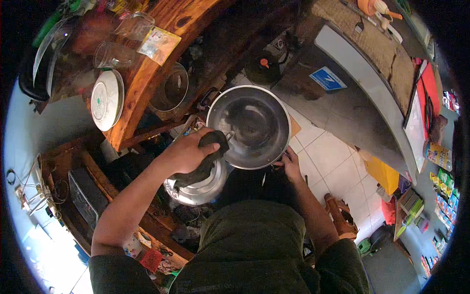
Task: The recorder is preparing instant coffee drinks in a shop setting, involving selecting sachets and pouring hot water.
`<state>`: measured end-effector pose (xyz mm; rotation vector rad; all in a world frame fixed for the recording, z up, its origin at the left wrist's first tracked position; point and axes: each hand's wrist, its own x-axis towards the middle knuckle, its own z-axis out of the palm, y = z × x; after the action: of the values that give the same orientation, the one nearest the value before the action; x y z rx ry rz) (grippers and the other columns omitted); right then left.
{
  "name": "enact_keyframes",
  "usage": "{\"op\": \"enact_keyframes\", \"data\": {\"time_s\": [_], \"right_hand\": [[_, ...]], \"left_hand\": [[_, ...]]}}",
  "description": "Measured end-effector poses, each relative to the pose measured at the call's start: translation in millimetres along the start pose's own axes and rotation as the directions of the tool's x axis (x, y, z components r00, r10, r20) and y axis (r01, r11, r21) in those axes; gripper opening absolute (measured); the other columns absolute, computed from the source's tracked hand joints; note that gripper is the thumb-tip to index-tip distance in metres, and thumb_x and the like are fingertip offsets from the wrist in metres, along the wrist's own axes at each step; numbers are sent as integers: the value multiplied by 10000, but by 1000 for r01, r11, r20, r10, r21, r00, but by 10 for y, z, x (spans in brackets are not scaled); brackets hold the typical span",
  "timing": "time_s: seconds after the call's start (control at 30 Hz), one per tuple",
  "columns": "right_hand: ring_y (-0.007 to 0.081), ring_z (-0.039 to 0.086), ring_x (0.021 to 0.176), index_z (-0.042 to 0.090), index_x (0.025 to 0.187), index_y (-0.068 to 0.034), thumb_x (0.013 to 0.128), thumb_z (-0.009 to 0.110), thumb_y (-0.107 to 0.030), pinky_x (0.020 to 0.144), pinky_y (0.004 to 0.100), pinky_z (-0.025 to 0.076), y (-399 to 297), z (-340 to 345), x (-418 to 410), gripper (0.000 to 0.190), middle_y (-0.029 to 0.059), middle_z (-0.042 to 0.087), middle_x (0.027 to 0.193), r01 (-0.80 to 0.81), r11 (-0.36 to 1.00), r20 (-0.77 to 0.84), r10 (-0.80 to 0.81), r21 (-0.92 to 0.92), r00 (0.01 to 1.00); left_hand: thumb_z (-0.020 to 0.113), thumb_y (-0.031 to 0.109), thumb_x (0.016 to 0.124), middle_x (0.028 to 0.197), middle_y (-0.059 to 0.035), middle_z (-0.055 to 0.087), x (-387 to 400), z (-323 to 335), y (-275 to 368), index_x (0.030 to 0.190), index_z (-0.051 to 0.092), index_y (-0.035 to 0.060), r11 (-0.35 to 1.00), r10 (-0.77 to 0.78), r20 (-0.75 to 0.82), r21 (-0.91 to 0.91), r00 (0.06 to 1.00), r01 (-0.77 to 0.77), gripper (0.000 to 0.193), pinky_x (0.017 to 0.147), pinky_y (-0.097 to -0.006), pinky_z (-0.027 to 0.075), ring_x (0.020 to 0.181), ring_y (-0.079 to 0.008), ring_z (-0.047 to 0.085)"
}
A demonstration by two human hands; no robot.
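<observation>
A wide metal pan (253,125) with a dark interior lies before me, its opening facing the camera. My right hand (290,165) grips its lower right edge, the fingers partly under the rim. In my left hand (191,152) is a dark cloth (211,147), bunched beside the pan's lower left rim near a small metal fitting. Whether the cloth touches the rim I cannot tell. Below the left hand sits a shiny metal pot or lid (205,187), partly covered by the cloth and hand.
A wooden counter (139,84) at the upper left bears stacked white plates (106,99), glasses and a packet. Under it is a glass-lidded pot (170,88). A dark kettle (262,68) stands beyond the pan. A grey-edged counter (371,84) curves along the right.
</observation>
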<state>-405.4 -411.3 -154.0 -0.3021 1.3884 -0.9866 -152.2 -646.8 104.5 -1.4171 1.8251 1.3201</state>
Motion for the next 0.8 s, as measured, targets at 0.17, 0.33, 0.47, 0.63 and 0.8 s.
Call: {"op": "enact_keyframes", "data": {"time_s": [0.17, 0.33, 0.47, 0.63, 0.8], "right_hand": [[223, 628, 1011, 387, 1409, -38, 960, 391, 9, 767, 325, 606, 32, -12, 42, 452, 127, 531, 1274, -6, 998, -10, 6, 62, 1000], [253, 644, 1005, 360, 1413, -17, 997, 357, -26, 798, 328, 586, 72, -21, 68, 416, 156, 539, 1262, 39, 999, -31, -39, -6, 999], [265, 624, 1041, 360, 1409, -16, 999, 342, -20, 817, 346, 589, 134, 2, 134, 411, 162, 510, 1290, 67, 997, 0, -67, 35, 998], [232, 630, 1014, 448, 1339, -25, 973, 423, -5, 745, 345, 616, 273, -50, 183, 367, 129, 548, 1240, 73, 996, 14, -74, 61, 997], [256, 634, 1020, 416, 1359, -9, 961, 372, 21, 808, 356, 598, 164, 44, 181, 402, 157, 535, 1258, 22, 997, 60, -27, 76, 998]], "left_hand": [[523, 493, 928, 1302, -219, 547, 365, 92, -53, 1391, 428, 123, 997, -36, 72, 75, 997, 30, 600, 1001, -424, 412, 1206, -363, 529], [517, 506, 928, 1360, -219, 500, 652, 191, -57, 1415, 401, 83, 990, -133, 128, 67, 983, 125, 656, 1037, -411, 386, 1260, -345, 487], [499, 511, 935, 1404, -223, 455, 750, 191, -27, 1424, 380, 34, 991, -135, 189, 43, 973, 129, 694, 1070, -411, 350, 1304, -344, 441], [488, 518, 936, 1442, -224, 407, 782, 167, 118, 1440, 350, 32, 975, -194, 193, 148, 962, 167, 713, 1089, -407, 325, 1336, -346, 398], [481, 520, 938, 1476, -224, 356, 859, 223, -18, 1456, 315, 30, 970, -220, 183, 149, 958, 194, 733, 1102, -412, 310, 1358, -353, 366]]}}
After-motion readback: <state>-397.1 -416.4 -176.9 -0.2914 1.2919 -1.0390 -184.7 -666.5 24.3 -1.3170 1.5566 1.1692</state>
